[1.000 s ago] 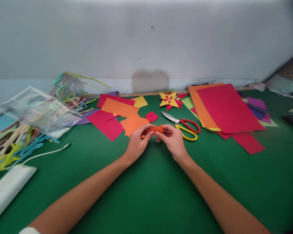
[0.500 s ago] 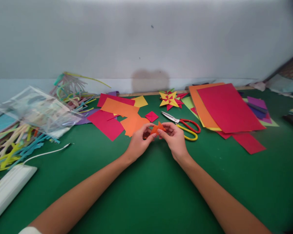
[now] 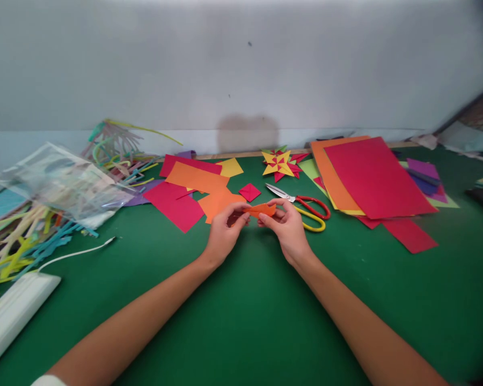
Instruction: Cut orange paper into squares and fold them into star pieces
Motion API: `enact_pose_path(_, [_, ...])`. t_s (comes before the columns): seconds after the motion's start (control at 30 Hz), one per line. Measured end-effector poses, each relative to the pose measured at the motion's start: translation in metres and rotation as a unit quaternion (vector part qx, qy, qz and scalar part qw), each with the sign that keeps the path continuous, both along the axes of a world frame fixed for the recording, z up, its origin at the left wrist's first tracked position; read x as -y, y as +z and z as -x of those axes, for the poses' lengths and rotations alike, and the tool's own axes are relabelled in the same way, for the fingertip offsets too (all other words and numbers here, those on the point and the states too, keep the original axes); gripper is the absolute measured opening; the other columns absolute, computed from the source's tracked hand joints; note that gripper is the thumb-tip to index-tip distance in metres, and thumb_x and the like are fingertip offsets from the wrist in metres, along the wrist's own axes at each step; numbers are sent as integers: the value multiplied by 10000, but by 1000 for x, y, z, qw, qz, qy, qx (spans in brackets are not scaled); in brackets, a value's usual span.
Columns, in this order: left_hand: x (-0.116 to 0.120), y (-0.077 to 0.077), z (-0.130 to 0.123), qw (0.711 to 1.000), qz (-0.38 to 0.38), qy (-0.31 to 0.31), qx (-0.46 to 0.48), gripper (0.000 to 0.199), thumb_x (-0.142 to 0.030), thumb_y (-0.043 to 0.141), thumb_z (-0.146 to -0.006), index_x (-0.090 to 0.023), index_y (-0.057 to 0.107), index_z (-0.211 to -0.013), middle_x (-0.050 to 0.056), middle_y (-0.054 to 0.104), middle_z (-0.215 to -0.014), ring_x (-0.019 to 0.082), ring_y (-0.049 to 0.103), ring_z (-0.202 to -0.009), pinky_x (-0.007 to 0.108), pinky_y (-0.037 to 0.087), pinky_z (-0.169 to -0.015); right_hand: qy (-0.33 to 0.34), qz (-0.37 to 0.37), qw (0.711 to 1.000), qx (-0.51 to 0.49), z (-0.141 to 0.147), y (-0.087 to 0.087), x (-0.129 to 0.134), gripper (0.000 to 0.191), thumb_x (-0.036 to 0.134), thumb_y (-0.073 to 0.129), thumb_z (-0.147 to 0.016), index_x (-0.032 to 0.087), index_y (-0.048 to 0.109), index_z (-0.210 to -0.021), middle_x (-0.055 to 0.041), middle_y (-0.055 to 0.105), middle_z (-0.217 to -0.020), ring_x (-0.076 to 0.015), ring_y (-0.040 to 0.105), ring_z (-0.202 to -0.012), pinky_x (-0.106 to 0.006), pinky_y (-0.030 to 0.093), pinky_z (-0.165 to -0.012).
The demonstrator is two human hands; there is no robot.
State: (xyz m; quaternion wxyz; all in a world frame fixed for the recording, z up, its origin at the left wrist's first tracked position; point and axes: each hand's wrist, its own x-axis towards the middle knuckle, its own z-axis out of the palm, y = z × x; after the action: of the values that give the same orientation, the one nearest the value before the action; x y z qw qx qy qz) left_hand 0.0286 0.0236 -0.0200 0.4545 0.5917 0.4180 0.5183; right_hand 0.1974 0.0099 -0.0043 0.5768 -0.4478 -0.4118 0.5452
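The left hand [image 3: 223, 231] and right hand [image 3: 288, 229] pinch small, folded orange paper [image 3: 262, 209] toward the green desk's [image 3: 249, 311] far edge. Best align its layers before creasing.

Orange folded paper [image 3: 261, 209]: small flattish piece, showing a pointed outline up top. It's running left to right, spanning the gap between left hand [image 3: 224, 228] and right hand [image 3: 290, 228], both pinching it, thumbs on the near side. Ends are partly hiding behind the fingers, so full shape isn't showing; fine creases aren't reading clearly.
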Motion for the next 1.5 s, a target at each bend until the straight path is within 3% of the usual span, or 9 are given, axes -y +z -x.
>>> enact_pose_path(0.4, [1,4,0,1000,15,7,20,201,-298,689,-924,-198,693,-1099,29,706,-925,128,690,-749,270,579,-742,-2,20,1000,7,-2,-1,-2,362,369,894,-708,210,660,-933,-19,783,-765,-185,728,-608,-336,635,-657])
enact_pose_path(0.53, [3,8,-1,999,9,-35,25,223,-310,686,-928,-218,655,-1129,46,678,-1069,136,694,-829,278,590,-781,7,26,1000,2,-1,0,-1,345,366,900,-701,207,673,-906,-20,783,-762,-183,727,-610,-332,638,-665])
enact_pose_path(0.67, [4,8,-1,997,-3,-76,-8,124,-291,666,-943,-198,679,-1024,48,695,-1029,161,693,-929,287,578,-859,26,21,999,4,0,2,1,321,372,892,-716,196,697,-901,-29,778,-769,-184,728,-636,-329,638,-679])
enact_pose_path(1.03, [3,7,0,999,5,-48,-11,126,-301,684,-922,-186,694,-972,45,714,-963,163,696,-833,304,583,-814,39,24,999,20,0,1,1,309,396,891,-716,181,723,-862,-39,766,-779,-187,721,-656,-330,629,-681])
enact_pose_path(1.13, [3,5,0,999,0,-44,-6,154,-285,687,-920,-208,673,-1052,40,691,-1000,158,686,-857,289,578,-806,34,15,999,23,1,0,1,286,379,887,-721,186,727,-858,-33,758,-781,-177,709,-662,-309,615,-674])
enact_pose_path(1.27, [3,5,0,999,10,-51,-2,343,-279,684,-919,-251,596,-1250,31,661,-997,158,675,-851,282,576,-770,27,16,999,31,0,0,0,262,363,883,-722,190,726,-840,-26,747,-753,-170,687,-642,-298,595,-650])
enact_pose_path(1.4, [3,7,0,997,30,-70,-16,212,-312,655,-940,-209,647,-1124,66,690,-1096,190,685,-959,297,564,-820,40,13,998,57,-2,0,-1,258,380,866,-735,182,727,-824,-36,744,-743,-180,683,-635,-317,591,-653])
enact_pose_path(1.5, [2,7,0,995,41,-79,-38,183,-341,638,-949,-186,652,-1045,61,690,-1020,182,671,-891,299,547,-796,54,-2,995,78,-3,0,-1,229,375,836,-767,186,724,-830,-39,740,-756,-189,688,-664,-322,586,-660])
